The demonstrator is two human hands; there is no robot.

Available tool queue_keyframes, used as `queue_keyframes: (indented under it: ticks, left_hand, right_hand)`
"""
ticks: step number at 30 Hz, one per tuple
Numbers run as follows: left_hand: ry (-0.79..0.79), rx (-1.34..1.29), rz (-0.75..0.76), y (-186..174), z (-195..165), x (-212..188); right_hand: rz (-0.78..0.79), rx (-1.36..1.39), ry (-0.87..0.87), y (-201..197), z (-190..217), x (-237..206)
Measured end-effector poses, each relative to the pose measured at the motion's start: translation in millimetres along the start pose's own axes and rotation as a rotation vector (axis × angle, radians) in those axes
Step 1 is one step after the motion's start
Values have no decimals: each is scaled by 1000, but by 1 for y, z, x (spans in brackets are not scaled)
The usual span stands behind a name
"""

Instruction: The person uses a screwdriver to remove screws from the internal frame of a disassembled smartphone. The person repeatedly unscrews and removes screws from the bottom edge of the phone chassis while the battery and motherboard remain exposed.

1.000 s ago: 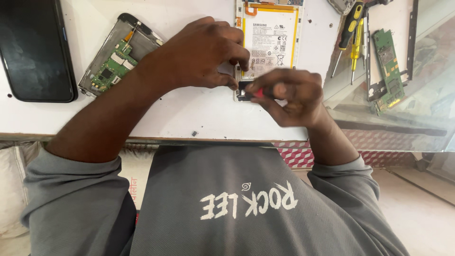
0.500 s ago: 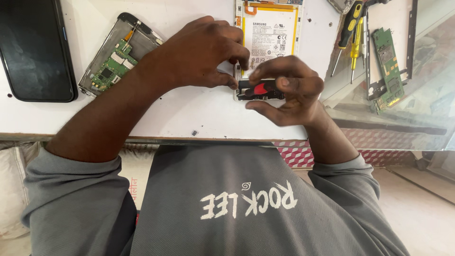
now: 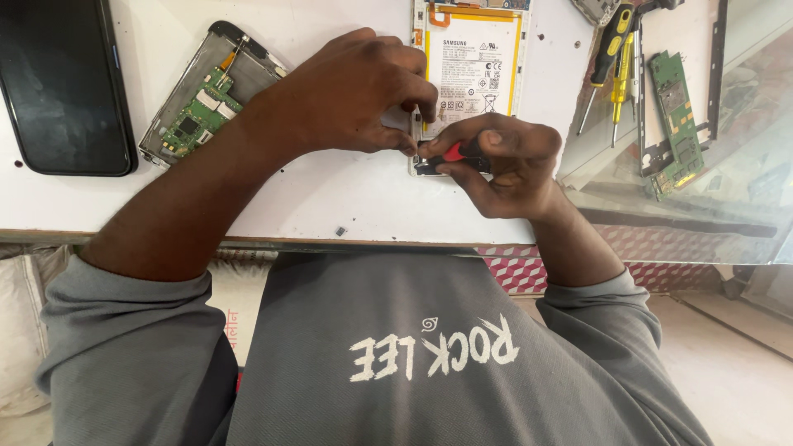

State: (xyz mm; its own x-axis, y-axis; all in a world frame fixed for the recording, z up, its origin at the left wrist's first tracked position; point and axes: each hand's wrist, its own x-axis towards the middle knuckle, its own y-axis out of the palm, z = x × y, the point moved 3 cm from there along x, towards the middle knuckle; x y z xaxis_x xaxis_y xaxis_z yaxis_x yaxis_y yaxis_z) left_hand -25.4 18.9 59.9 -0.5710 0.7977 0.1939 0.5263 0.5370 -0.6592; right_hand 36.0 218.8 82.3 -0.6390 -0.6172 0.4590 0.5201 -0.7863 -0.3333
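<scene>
Carefully, my left hand point(image 3: 355, 95) pins the fragile opened phone point(image 3: 471, 74) by its edge; my right hand point(image 3: 496, 161) pinches the red-handled screwdriver point(image 3: 450, 154).

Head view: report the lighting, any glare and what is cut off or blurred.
Head view: even, soft daylight, faint shadows under the left hand and right hand; pale reflections wash the glass pane at right; the opened phone is sharp but cropped at the top edge; the red-handled tool is mostly hidden by fingers.

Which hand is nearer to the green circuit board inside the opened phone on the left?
Left. The left hand is just right of the board, not touching; the right hand is farther right, holding a red tool.
</scene>
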Motion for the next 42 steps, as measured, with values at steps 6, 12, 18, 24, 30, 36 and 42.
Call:
queue_keyframes:
  ticks: [6, 12, 18, 24, 30, 36, 42]
  left_hand:
    - [-5, -14, 3, 0, 0, 0]
    - [-7, 19, 4, 0, 0, 0]
    - [-10, -13, 10, 0, 2, -1]
    - [6, 16, -5, 0, 1, -1]
    - [-5, 3, 8, 1, 3, -1]
    - [27, -61, 32, -3, 6, 0]
    - [130, -277, 44, -9, 0, -1]
  right_hand:
    - [-4, -133, -42, 1, -2, 1]
    - [15, -13, -13, 2, -4, -3]
    - [27, 33, 40, 4, -9, -6]
    - [-6, 13, 9, 5, -10, -7]
    - [-51, 61, 38, 1, -16, -10]
    - [-168, 113, 98, -11, -21, -17]
    - [-302, 102, 150, -21, -28, -27]
